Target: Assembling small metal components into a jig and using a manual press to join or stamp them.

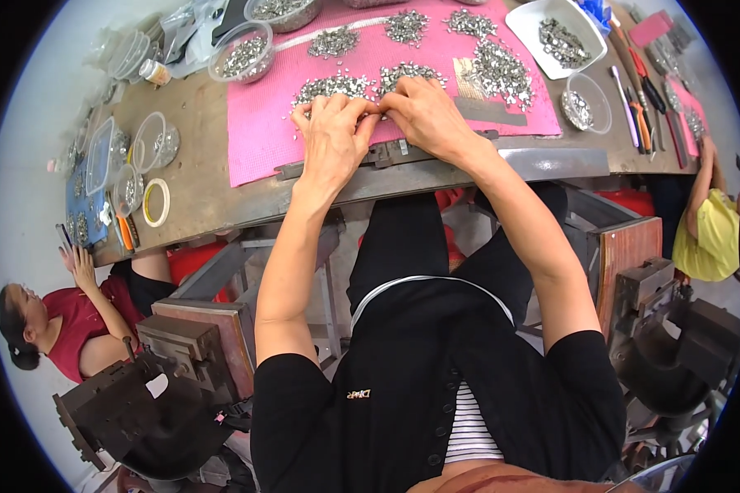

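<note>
My left hand (335, 133) and my right hand (430, 117) meet fingertip to fingertip over a pink textured mat (259, 135) at the front of the bench. Thumb and fingers are pinched together on both; whatever lies between them is too small and covered to make out. Just beyond the fingers are two heaps of small silvery metal pieces, a left heap (330, 85) and a right heap (413, 71). Below my wrists, a metal bar with a small block (399, 151) runs along the bench edge.
More metal pieces (501, 72) lie farther right, by a white tray (515, 37). Clear round tubs (243, 56) hold others. Pliers and screwdrivers (643, 103) lie at right, a tape roll (157, 203) at left. Co-workers sit left (90, 329) and right (707, 230).
</note>
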A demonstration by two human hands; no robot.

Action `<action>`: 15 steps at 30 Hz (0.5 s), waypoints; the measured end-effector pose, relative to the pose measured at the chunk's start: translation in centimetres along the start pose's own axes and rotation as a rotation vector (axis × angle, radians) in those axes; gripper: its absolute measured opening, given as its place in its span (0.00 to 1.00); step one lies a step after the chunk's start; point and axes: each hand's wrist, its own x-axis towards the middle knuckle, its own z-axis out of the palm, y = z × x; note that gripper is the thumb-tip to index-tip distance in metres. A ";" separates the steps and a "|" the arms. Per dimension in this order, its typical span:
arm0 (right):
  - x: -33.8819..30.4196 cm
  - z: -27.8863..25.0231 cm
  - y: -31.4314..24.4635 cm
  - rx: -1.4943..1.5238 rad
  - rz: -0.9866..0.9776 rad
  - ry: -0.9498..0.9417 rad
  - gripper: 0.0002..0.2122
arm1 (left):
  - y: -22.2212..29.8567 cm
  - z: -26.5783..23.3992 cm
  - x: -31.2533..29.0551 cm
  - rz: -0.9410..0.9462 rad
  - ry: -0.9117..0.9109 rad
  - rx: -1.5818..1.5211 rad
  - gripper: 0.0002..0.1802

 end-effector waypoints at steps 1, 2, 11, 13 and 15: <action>-0.2 -0.2 0.1 -0.001 0.001 0.000 0.05 | -0.1 -0.1 -0.1 0.018 -0.022 0.010 0.05; -0.5 -0.5 0.2 -0.048 0.010 -0.017 0.05 | -0.2 -0.2 -0.2 0.036 -0.044 0.019 0.06; -1.1 -1.2 0.1 -0.020 0.034 0.035 0.04 | -0.4 0.5 0.2 0.040 -0.022 -0.005 0.06; -1.0 -0.6 0.0 -0.007 0.018 0.041 0.04 | -0.5 0.5 0.2 0.045 -0.036 0.003 0.06; -0.7 -0.1 -0.1 -0.042 0.027 0.030 0.04 | -0.5 0.6 0.4 0.061 -0.043 0.027 0.06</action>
